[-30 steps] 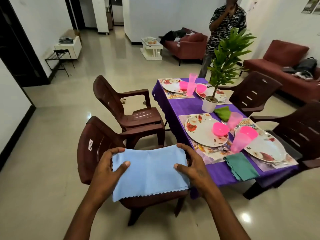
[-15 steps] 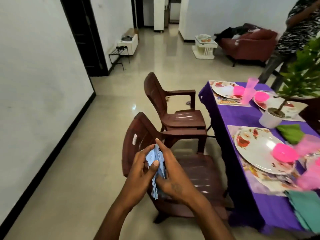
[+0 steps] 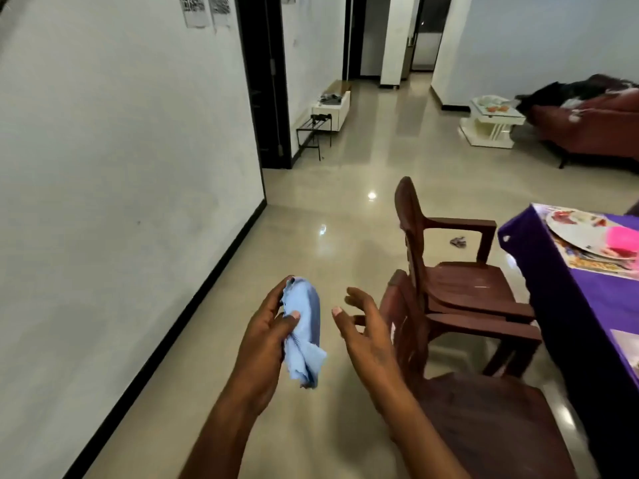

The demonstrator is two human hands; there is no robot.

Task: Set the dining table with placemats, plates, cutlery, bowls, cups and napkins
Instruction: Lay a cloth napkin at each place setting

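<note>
A light blue cloth napkin (image 3: 306,335), folded up into a narrow bundle, hangs from my left hand (image 3: 268,335), which grips it with thumb and fingers over the floor. My right hand (image 3: 363,326) floats a short way to the right of the napkin with its fingers spread and holds nothing. At the far right edge the dining table (image 3: 594,299) with its purple cloth shows one corner, carrying a floral plate (image 3: 581,233) on a placemat (image 3: 598,266) and a pink bowl (image 3: 624,238).
Two dark brown plastic chairs (image 3: 460,281) stand between me and the table, the nearer one under my right arm. A white wall runs along the left. Far back are a low white cabinet (image 3: 332,105), a white coffee table (image 3: 491,122) and a red sofa (image 3: 587,133).
The napkin went from spread flat between both hands to folded up in my left hand alone. My right hand has let go. The view has swung left, away from the table.
</note>
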